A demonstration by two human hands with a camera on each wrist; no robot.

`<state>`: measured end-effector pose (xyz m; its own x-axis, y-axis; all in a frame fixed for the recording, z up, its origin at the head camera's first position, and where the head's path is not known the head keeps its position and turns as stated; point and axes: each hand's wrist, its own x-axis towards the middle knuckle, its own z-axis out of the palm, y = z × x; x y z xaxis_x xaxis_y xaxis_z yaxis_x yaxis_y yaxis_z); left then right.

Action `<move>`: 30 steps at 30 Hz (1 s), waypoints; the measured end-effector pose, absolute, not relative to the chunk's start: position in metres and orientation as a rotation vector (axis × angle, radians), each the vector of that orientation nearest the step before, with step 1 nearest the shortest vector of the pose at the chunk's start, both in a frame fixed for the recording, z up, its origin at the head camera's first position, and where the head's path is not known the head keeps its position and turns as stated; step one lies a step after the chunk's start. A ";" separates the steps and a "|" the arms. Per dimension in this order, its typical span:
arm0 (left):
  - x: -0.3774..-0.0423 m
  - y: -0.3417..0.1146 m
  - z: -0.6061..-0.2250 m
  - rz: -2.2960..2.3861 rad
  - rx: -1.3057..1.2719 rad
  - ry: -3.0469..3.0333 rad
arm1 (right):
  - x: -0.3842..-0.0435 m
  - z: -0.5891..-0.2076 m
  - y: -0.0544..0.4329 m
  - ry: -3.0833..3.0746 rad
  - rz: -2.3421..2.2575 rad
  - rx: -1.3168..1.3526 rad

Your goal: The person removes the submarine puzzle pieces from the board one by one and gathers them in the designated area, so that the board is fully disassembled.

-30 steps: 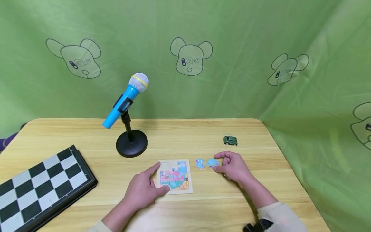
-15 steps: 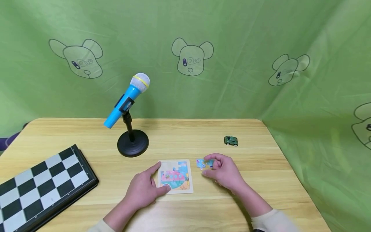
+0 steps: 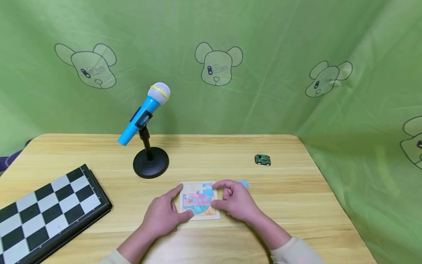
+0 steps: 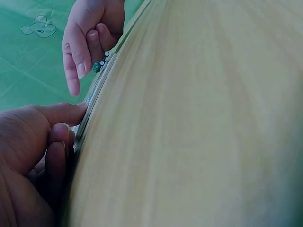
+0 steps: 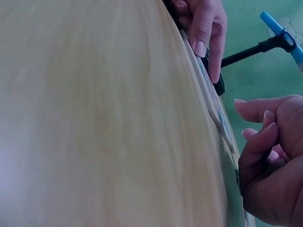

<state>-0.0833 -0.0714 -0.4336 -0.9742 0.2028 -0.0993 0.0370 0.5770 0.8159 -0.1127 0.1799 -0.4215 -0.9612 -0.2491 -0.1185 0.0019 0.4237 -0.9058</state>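
In the head view a small square jigsaw puzzle (image 3: 188, 187) lies on the table, pale-framed, with a pink and blue picture and a bare cream patch at its upper left. My left hand (image 3: 163, 216) holds its left side, thumb over the lower left corner and index finger at the upper left edge. Over the puzzle's right edge is my right hand (image 3: 238, 201), its thumb and index finger spread apart. In the right wrist view I see nothing between the fingers of this right hand (image 5: 272, 156). Behind it a blue puzzle piece (image 3: 244, 183) shows partly.
A blue microphone (image 3: 140, 119) on a black stand is behind the puzzle to the left. The black and white chessboard (image 3: 54, 205) lies at the left. A green toy car (image 3: 262, 160) sits at the back right. Green fabric (image 3: 263, 91) hangs behind the wooden table (image 3: 211, 157).
My right hand has moved left from the loose puzzle pieces to the puzzle's right edge, its thumb and index finger now wider apart. The left piece is out of sight. My left hand stays put.
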 end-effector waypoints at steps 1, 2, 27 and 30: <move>-0.083 -0.071 -0.434 1.349 0.203 2.626 | -0.113 -0.422 0.178 2.448 -1.540 -0.233; -0.083 -0.071 -0.433 1.348 0.204 2.628 | -0.113 -0.422 0.176 2.454 -1.523 -0.251; -0.084 -0.073 -0.433 1.340 0.213 2.629 | -0.124 -0.421 0.151 2.537 -1.311 -0.311; -0.084 -0.073 -0.433 1.339 0.212 2.628 | -0.124 -0.420 0.150 2.534 -1.318 -0.322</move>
